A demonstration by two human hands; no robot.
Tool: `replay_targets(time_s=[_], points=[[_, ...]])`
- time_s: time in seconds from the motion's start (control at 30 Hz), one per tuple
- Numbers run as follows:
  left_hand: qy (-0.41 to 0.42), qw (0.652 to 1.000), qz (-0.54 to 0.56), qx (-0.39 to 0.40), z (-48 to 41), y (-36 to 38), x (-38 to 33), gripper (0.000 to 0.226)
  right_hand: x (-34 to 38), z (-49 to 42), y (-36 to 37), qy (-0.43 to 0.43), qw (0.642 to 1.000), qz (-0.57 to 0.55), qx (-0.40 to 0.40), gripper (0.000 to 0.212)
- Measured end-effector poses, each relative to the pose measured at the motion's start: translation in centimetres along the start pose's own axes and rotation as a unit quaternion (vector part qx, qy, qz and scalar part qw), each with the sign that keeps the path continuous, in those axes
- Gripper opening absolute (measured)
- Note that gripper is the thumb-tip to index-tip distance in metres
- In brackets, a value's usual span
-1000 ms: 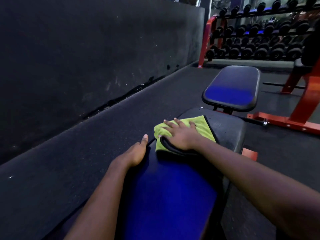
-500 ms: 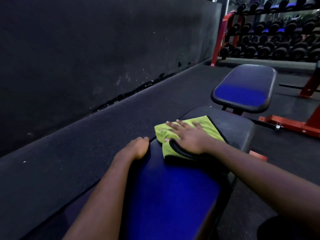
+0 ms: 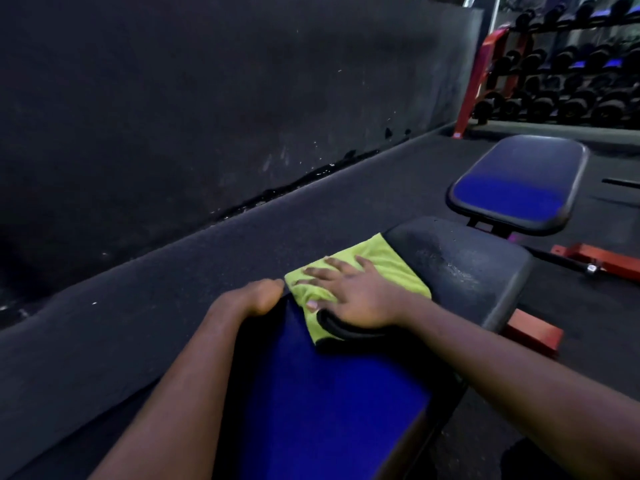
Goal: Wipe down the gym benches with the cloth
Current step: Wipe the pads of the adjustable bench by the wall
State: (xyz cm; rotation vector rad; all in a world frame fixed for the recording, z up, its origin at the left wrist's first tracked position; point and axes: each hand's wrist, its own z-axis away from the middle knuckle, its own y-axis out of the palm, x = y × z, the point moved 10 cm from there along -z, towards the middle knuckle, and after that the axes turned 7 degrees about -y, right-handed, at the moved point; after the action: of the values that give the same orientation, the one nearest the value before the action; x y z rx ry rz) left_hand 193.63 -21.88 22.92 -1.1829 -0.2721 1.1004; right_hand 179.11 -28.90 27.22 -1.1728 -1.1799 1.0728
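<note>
one dark wall (image 3: 173, 116) is seen along the left, above the rubber floor (image 3: 173, 306). two blue benches are counted: the near bench (image 3: 329, 410) and a far bench (image 3: 519, 185). one dumbbell rack (image 3: 568, 81) is seen behind. one green cloth (image 3: 391, 265) is pressed flat on the near bench under the right hand (image 3: 356, 296), fingers spread. the left hand (image 3: 256, 299) is curled over the bench's left edge.

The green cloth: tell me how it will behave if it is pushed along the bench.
The cloth is probably floppy: it already bunches in folds under the right hand. It likely slides easily, since the bench looks smooth. Pushed with fingers alone, it may crumple rather than move flat.
</note>
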Motion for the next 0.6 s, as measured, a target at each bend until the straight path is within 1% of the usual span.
replay_targets(time_s=[0.07,0.2,0.27,0.3,0.37,0.43,0.47,0.5,0.57,0.6], points=[[0.007,1.000,0.013,0.014,0.3,0.6,0.9,0.049,-0.6,-0.7,-0.4,0.003,1.000,-0.010,-0.002,0.059],[0.026,0.999,0.026,0.021,1.1,1.4,0.7,0.048,-6.1,-2.1,-1.6,0.114,0.993,-0.006,0.019,0.059],[0.022,0.999,0.030,0.018,1.4,1.3,0.7,0.048,-5.7,-2.6,-1.7,0.136,0.990,0.012,0.016,0.061],[0.017,0.999,0.032,0.014,1.3,1.2,0.9,0.049,-4.7,-2.6,-1.6,0.125,0.992,0.018,0.004,0.062],[0.017,0.999,0.032,0.013,1.1,1.0,0.9,0.051,-2.7,-1.8,-1.2,0.073,0.997,0.019,-0.023,0.062],[0.022,0.999,0.022,0.016,0.7,0.9,0.4,0.053,-3.3,-0.5,-1.2,0.038,0.999,-0.002,-0.023,0.061],[0.028,0.999,0.017,0.017,0.6,0.9,0.0,0.054,-4.8,-0.2,-1.3,0.046,0.999,-0.010,-0.012,0.060],[0.029,0.999,0.018,0.021,0.5,0.8,-0.5,0.054,-6.8,-0.1,-1.5,0.072,0.997,-0.015,-0.002,0.060],[0.040,0.999,0.017,0.022,0.4,0.9,-1.8,0.047,-10.3,-0.4,-2.0,0.150,0.989,-0.016,-0.001,0.060],[0.049,0.999,0.015,0.017,0.3,0.8,-2.5,0.044,-10.9,-0.6,-2.2,0.180,0.984,-0.012,-0.003,0.060]])
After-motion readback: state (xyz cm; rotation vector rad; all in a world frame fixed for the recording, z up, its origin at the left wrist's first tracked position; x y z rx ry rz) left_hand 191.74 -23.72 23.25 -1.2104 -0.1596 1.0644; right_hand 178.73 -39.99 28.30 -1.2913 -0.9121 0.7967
